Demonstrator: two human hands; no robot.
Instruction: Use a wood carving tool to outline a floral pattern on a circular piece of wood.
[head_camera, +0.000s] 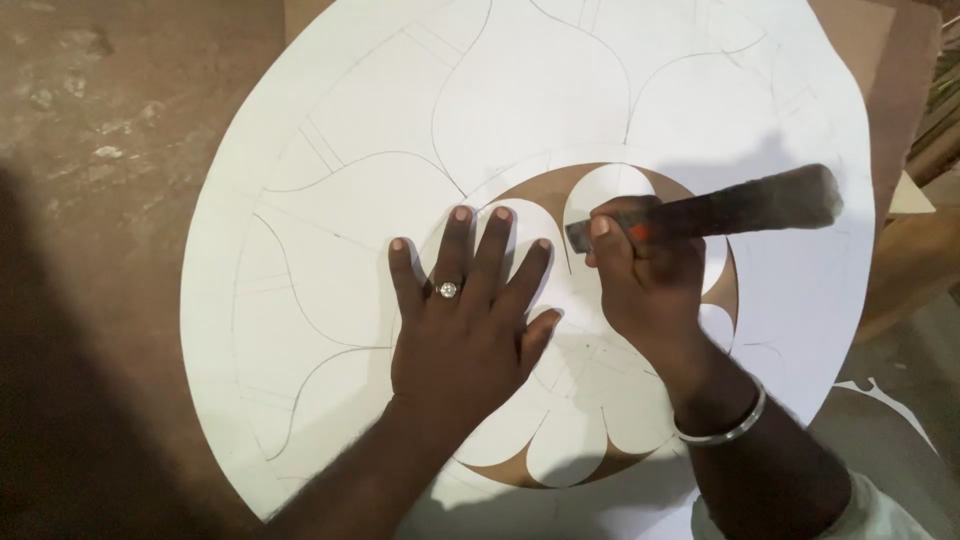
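The left hand (465, 335) is being pressed flat, fingers spread and open, on the petal-shaped centre of a large round white sheet (330, 250), which is lying on a brown board (880, 80) serving as the tabletop. A ring is being worn on one finger. Just beside it, the right hand (645, 285) is being held closed around a dark, flat-bladed cutting tool (720, 212), gripped near the working end, with the handle pointing away to the right; a metal bangle (725, 428) is being worn at that wrist. The tool's tip is being held at the edge of a cut-out where brown shows through. The sheet is judged light, thin and fairly stiff, yet easily torn or creased along its narrow petals; it is probably best steadied by flat pressure close to the cut line rather than pinched. Farther off, pencilled curves are being seen running toward the outer rim.
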